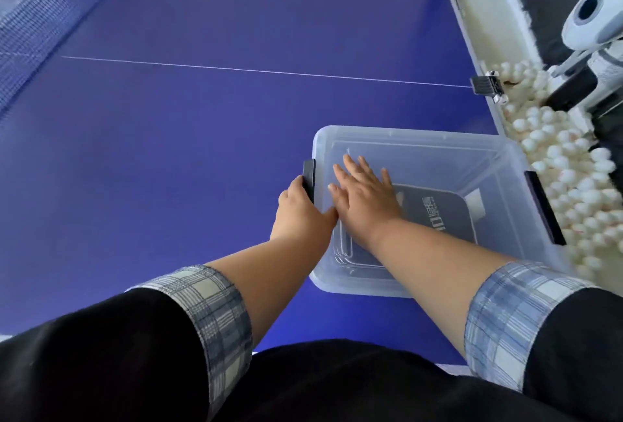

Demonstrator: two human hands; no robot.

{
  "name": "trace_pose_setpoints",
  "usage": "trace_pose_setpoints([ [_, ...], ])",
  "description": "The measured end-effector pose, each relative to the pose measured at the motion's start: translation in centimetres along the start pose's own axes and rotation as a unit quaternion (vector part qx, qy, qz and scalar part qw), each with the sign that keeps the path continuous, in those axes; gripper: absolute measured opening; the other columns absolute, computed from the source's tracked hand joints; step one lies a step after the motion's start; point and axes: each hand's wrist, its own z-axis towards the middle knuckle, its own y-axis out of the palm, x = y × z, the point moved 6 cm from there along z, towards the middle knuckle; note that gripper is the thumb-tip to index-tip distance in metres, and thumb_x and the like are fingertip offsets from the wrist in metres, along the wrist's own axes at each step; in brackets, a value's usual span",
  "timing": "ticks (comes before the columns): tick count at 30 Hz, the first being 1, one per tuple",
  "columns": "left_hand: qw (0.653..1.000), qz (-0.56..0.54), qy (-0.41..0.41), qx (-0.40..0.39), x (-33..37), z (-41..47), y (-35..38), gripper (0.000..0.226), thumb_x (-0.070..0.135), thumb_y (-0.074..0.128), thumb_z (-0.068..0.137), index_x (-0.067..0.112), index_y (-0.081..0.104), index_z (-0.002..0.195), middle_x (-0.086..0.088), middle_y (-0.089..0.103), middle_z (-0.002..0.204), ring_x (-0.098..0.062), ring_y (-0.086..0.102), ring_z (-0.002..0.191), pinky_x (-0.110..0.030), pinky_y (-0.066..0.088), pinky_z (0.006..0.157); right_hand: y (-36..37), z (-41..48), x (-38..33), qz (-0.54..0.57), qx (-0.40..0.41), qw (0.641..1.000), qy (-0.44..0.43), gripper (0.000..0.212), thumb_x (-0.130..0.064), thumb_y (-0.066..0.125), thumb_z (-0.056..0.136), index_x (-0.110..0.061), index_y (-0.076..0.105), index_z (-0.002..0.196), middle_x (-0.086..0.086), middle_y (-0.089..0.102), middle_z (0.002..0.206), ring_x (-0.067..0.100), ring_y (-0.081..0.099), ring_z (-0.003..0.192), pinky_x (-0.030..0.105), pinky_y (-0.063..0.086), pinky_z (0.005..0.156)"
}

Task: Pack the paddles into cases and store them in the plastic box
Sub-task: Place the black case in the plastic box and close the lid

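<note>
The left hand (300, 206) curls its grip round the clip (309, 179) on the box (421, 134). The right hand (364, 195), flat and holding nothing, lies over the case (438, 216) inside. Best to press evenly and keep the box steady.

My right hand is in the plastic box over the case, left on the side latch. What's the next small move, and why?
Probably lift the right hand out of the plastic box. The case lies flat on the box floor, the hand is open over it, gripping nothing, and the left hand holds the side latch, steadying the box.
</note>
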Motion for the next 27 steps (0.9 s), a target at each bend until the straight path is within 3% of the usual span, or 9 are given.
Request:
trace_pose_setpoints([
  [2,0.999,0.027,-0.004,-0.028,0.1,-0.3,0.6,0.09,0.051,0.072,0.078,0.026,0.025,0.15,0.001,0.045,0.143,-0.022,0.06,0.115,-0.042,0.054,0.088,0.0,-0.1,0.0,0.017,0.0,1.0,-0.003,0.06,-0.051,0.017,0.103,-0.025,0.023,0.157,-0.004,0.008,0.167,0.014,-0.002,0.153,0.048,-0.006,0.122],
  [4,0.998,0.022,-0.025,-0.044,0.4,0.2,0.6,0.096,0.046,0.073,0.079,0.025,0.016,0.154,0.004,0.048,0.14,-0.022,0.06,0.115,-0.038,0.053,0.083,0.1,-0.2,0.0,0.017,-0.001,1.0,-0.007,0.062,-0.052,0.015,0.102,-0.025,0.018,0.158,-0.004,0.007,0.167,0.014,-0.002,0.153,0.047,-0.007,0.122],
  [6,0.997,0.027,-0.05,-0.055,0.7,0.9,0.4,0.081,0.041,0.071,0.083,0.018,0.028,0.147,0.011,0.053,0.124,-0.02,0.064,0.101,-0.033,0.049,0.072,0.2,-0.3,0.0,0.012,0.0,1.0,-0.011,0.064,-0.053,0.014,0.102,-0.024,0.015,0.159,-0.003,0.006,0.167,0.015,-0.002,0.153,0.047,-0.006,0.122],
  [9,0.997,0.029,-0.059,-0.037,1.0,1.6,0.5,0.035,0.03,0.066,0.086,0.019,0.044,0.11,0.005,0.061,0.099,-0.016,0.061,0.074,-0.032,0.049,0.064,0.4,-0.1,0.1,0.009,-0.003,1.0,-0.011,0.067,-0.055,0.013,0.1,-0.023,0.011,0.159,-0.002,0.003,0.167,0.015,-0.004,0.153,0.047,-0.005,0.122],
  [12,0.996,0.066,-0.06,-0.003,1.8,1.4,0.5,0.028,0.022,0.059,0.09,0.017,0.042,0.112,0.0,0.06,0.103,-0.023,0.062,0.079,-0.036,0.049,0.068,0.7,0.2,0.2,0.0,-0.016,1.0,-0.013,0.069,-0.057,0.009,0.1,-0.023,0.008,0.159,-0.001,0.0,0.168,0.015,-0.006,0.153,0.047,-0.006,0.122],
  [17,0.994,0.094,-0.06,0.002,2.8,0.7,1.1,0.045,0.018,0.047,0.095,0.015,0.036,0.138,-0.005,0.055,0.127,-0.029,0.063,0.105,-0.046,0.052,0.088,0.5,0.2,0.3,0.014,-0.022,1.0,-0.014,0.064,-0.053,0.011,0.103,-0.023,0.006,0.159,-0.001,0.0,0.167,0.015,-0.007,0.153,0.046,-0.007,0.122],
  [21,0.993,0.066,-0.097,-0.03,3.0,1.0,1.3,0.057,0.019,0.044,0.099,0.015,0.023,0.152,-0.004,0.04,0.15,-0.029,0.051,0.127,-0.047,0.041,0.105,0.0,0.7,0.4,0.072,-0.028,0.997,0.0,0.06,-0.046,0.02,0.105,-0.022,0.009,0.159,-0.001,0.005,0.167,0.013,-0.002,0.153,0.042,-0.007,0.122],
  [24,0.986,0.133,-0.063,-0.076,3.3,0.1,0.7,0.092,0.033,0.067,0.092,0.014,0.005,0.157,-0.007,0.027,0.158,-0.032,0.047,0.132,-0.046,0.044,0.104,-1.6,0.2,0.9,0.169,-0.029,0.985,0.031,0.058,-0.043,0.027,0.106,-0.021,0.015,0.159,-0.002,0.011,0.167,0.012,0.007,0.153,0.037,0.0,0.123],
  [27,0.983,0.169,-0.02,-0.071,3.6,-1.0,-0.6,0.092,0.042,0.067,0.088,0.011,0.013,0.155,-0.009,0.028,0.157,-0.033,0.048,0.13,-0.046,0.047,0.1,-4.2,-2.3,2.2,0.258,0.018,0.963,0.08,0.058,-0.048,0.033,0.104,-0.023,0.027,0.156,-0.002,0.024,0.164,0.015,0.022,0.149,0.031,0.016,0.121],
])
